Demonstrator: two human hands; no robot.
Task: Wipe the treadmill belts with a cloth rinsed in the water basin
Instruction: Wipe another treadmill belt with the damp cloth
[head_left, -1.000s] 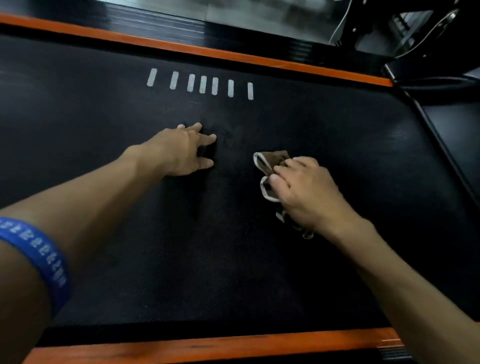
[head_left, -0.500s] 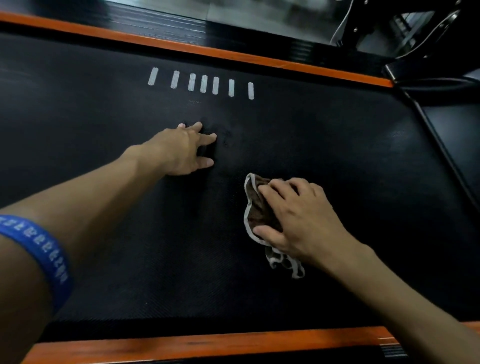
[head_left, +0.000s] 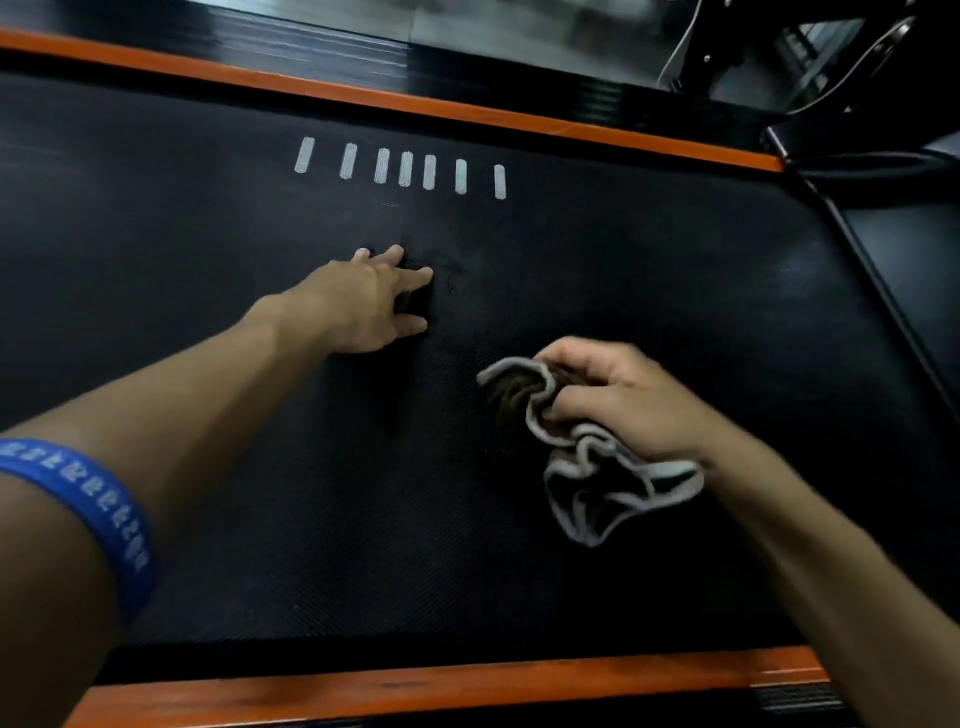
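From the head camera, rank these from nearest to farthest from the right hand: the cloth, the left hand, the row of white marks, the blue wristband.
1. Cloth: held in the right hand.
2. Left hand: to its left, flat on the belt.
3. Row of white marks: beyond the left hand.
4. Blue wristband: far left, up the left arm.

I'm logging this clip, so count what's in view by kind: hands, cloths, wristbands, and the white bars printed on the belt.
Hands: 2, left hand and right hand
Cloths: 1, cloth
Wristbands: 1, blue wristband
White bars on the belt: 7
Total: 11
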